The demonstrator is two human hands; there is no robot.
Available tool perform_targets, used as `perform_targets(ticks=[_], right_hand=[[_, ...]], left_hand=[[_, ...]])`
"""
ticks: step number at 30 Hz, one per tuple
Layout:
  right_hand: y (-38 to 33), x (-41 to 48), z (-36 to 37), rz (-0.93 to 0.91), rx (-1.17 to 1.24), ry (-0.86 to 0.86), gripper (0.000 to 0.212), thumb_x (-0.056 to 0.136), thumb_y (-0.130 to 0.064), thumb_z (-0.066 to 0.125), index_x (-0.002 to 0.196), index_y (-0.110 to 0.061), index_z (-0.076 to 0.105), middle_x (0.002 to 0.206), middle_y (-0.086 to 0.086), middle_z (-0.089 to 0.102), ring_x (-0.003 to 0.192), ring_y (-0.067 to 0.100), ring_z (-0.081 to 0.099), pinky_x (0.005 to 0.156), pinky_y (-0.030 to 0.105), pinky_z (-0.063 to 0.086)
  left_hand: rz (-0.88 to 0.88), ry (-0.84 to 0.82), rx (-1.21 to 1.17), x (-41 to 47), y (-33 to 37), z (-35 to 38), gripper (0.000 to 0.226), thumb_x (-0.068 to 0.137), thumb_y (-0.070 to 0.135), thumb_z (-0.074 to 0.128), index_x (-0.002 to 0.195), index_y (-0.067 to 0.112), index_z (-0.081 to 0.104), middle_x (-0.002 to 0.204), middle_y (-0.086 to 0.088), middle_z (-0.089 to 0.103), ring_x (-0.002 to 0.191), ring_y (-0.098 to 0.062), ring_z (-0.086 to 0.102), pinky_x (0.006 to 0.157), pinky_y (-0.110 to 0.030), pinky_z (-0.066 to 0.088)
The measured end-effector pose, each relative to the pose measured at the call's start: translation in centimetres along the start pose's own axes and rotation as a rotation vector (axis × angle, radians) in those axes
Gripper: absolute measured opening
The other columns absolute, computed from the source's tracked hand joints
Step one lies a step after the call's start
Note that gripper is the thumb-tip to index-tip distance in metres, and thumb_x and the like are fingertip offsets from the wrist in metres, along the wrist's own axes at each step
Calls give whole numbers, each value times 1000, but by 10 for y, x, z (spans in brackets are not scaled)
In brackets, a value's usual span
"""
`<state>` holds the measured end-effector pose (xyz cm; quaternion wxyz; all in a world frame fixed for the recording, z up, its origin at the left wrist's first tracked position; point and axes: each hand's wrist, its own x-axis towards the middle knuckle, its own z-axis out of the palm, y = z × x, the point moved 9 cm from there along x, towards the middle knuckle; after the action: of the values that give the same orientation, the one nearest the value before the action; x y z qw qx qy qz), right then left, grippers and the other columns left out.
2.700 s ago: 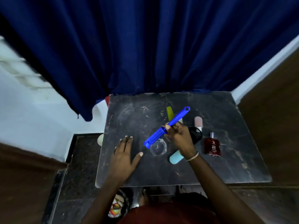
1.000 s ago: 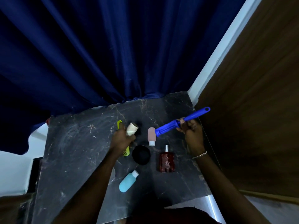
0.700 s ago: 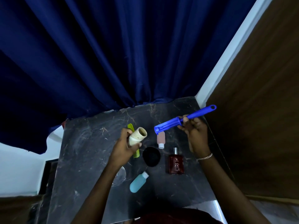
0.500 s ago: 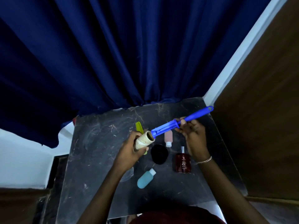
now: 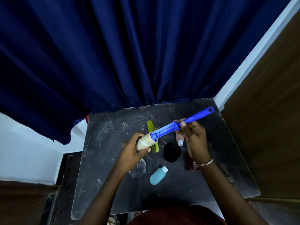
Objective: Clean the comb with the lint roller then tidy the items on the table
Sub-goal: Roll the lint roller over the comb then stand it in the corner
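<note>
Head view: left hand (image 5: 131,153) grips cream paper roll (image 5: 145,142), now slid onto blue plastic roller handle (image 5: 183,121) pinched in right hand (image 5: 193,140); almost ready for green plastic comb (image 5: 150,125).

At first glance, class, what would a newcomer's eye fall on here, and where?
The blue handle stands out above the table: the right hand grips it while the left hand holds the pale roll at its end. A green comb lies partly hidden by the roll, and a blue curtain fills the top.

open: table (image 5: 103,143) left side | blocked: black disc (image 5: 172,151), blue bottle (image 5: 157,176) (centre cluster)
</note>
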<state>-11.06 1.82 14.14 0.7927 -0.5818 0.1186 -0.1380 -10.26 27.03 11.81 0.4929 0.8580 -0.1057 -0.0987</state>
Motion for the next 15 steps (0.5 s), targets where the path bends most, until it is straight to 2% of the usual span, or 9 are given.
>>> perform_targets(ticks=[5,8,12,15], right_hand=[[-3,-5,14,-34,-69,-43,12,95,-5,57,103,-5,67,106,23,72,104,40,67,89,50,55],[-4,-7,25,-42,-68,-51,14,93,-3,59,99,-10,69,106,23,72,101,35,68,90,53,52],[2,-6,31,-46,-77,-57,13,93,-5,61,102,-8,69,106,22,72,100,37,67,90,57,51],[7,-8,35,-35,-81,-59,14,92,-8,63,104,-2,68,106,22,72,105,43,66,90,55,52]], left_hand=[[24,-29,0,0,1,-9,45,78,23,83,115,34,58,100,10,69,89,-13,67,77,-47,58],[47,-29,1,1,3,-17,44,79,24,82,115,33,58,101,9,69,89,-15,67,77,-45,58],[57,-27,16,2,4,-24,45,79,26,83,117,33,59,106,13,68,94,-9,65,76,-31,56],[59,-10,8,1,3,-29,47,79,27,84,118,33,60,108,14,67,95,-8,65,72,-19,52]])
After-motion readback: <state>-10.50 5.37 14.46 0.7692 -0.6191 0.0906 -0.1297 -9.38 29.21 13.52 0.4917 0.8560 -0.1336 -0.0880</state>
